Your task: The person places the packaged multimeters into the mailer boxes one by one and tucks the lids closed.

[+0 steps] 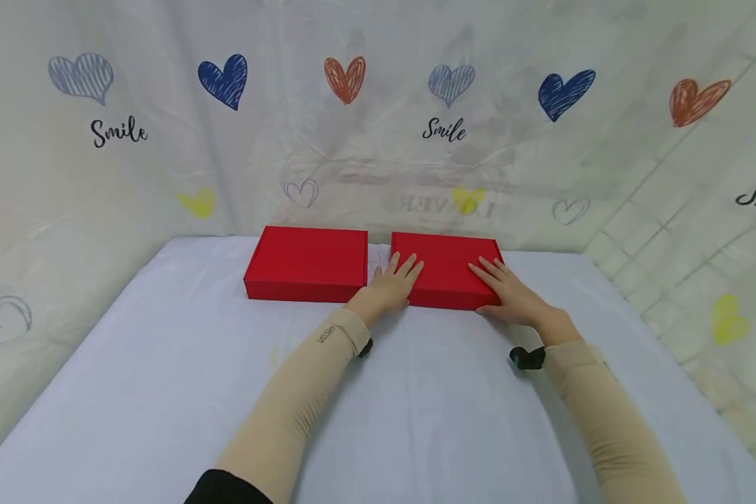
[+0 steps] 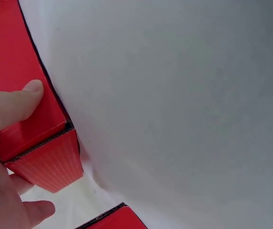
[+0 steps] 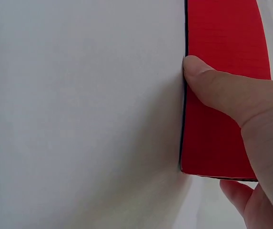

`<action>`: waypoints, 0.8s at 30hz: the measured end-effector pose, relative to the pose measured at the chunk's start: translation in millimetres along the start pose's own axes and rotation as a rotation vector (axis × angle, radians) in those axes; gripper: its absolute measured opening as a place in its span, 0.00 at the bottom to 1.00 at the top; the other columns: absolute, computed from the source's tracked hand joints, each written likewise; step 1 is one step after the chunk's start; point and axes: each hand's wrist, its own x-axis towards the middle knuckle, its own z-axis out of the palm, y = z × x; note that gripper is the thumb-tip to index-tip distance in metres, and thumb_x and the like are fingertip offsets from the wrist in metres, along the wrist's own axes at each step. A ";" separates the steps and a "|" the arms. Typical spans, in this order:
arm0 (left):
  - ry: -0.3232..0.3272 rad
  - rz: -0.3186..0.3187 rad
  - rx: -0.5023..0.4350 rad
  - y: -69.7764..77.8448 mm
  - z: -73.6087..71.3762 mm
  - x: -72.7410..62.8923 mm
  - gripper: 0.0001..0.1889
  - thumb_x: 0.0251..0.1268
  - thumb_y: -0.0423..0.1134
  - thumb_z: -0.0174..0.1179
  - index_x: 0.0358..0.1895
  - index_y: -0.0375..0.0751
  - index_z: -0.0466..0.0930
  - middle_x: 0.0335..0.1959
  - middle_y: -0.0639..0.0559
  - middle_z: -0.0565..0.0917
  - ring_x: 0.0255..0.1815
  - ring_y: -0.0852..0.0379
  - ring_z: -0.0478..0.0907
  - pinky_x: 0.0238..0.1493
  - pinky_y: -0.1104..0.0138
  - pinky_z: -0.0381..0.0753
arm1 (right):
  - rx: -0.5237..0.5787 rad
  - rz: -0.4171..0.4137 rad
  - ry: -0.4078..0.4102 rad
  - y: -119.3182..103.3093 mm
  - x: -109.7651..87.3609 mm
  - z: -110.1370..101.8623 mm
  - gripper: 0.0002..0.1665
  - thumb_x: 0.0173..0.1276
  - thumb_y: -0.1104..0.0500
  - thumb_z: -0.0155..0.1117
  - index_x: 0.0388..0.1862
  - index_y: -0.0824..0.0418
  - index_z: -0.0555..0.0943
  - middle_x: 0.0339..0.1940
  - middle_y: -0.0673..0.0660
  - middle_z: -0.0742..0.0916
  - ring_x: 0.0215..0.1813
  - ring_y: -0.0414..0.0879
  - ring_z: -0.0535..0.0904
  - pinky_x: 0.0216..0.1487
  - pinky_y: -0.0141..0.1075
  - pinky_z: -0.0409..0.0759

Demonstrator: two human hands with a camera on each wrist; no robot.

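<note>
Two closed red boxes lie flat near the far edge of the table, with a narrow gap between them. My left hand [image 1: 387, 288] holds the right-hand red box [image 1: 444, 255] at its near left corner. Its spread fingers reach over the top and left edge, and its thumb [image 2: 24, 102] lies on the front face. At the near right corner, my right hand [image 1: 516, 297] grips the same box, thumb [image 3: 212, 83] on the front face and fingers over the top. Left of the gap sits the other red box [image 1: 311, 255], close to my left hand.
A white cloth [image 1: 164, 364] covers the table. Behind it hangs a pale sheet [image 1: 390, 154] printed with hearts and "Smile", right at the table's far edge. Dark wrist devices [image 1: 527, 358] sit under both beige sleeves.
</note>
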 end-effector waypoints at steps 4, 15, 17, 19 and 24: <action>-0.005 -0.003 0.036 2.3 1.0 2.6 0.48 0.73 0.43 0.63 0.85 0.47 0.39 0.86 0.48 0.38 0.84 0.41 0.34 0.77 0.43 0.54 | 0.009 0.004 0.002 -0.2 -1.8 0.8 0.57 0.67 0.56 0.73 0.86 0.55 0.49 0.85 0.64 0.48 0.82 0.68 0.38 0.68 0.70 0.64; -0.009 -0.027 0.009 1.5 0.2 -2.1 0.48 0.73 0.42 0.64 0.85 0.46 0.39 0.85 0.47 0.39 0.84 0.41 0.35 0.77 0.44 0.54 | 0.014 -0.025 0.001 -4.5 2.1 0.1 0.54 0.68 0.57 0.73 0.85 0.56 0.52 0.85 0.65 0.50 0.82 0.69 0.39 0.68 0.70 0.63; -0.010 -0.030 0.012 1.5 0.7 -3.0 0.48 0.72 0.42 0.64 0.85 0.46 0.39 0.85 0.47 0.39 0.84 0.41 0.35 0.77 0.44 0.54 | 0.015 -0.034 0.000 -4.7 2.2 0.0 0.54 0.68 0.57 0.73 0.85 0.56 0.52 0.84 0.65 0.51 0.82 0.70 0.39 0.68 0.70 0.63; -0.009 -0.030 0.017 2.0 0.2 -3.7 0.48 0.73 0.42 0.63 0.85 0.46 0.39 0.85 0.47 0.39 0.84 0.41 0.35 0.77 0.44 0.55 | 0.016 -0.036 0.001 -4.3 2.2 -0.4 0.54 0.67 0.58 0.73 0.85 0.57 0.53 0.84 0.65 0.51 0.82 0.70 0.40 0.68 0.70 0.63; -0.007 -0.022 0.030 3.5 -2.8 -4.8 0.47 0.73 0.43 0.63 0.85 0.46 0.40 0.85 0.47 0.40 0.84 0.41 0.36 0.77 0.45 0.56 | 0.013 -0.041 -0.002 -2.9 1.4 -1.9 0.55 0.67 0.58 0.74 0.85 0.57 0.52 0.85 0.65 0.50 0.82 0.70 0.39 0.69 0.70 0.63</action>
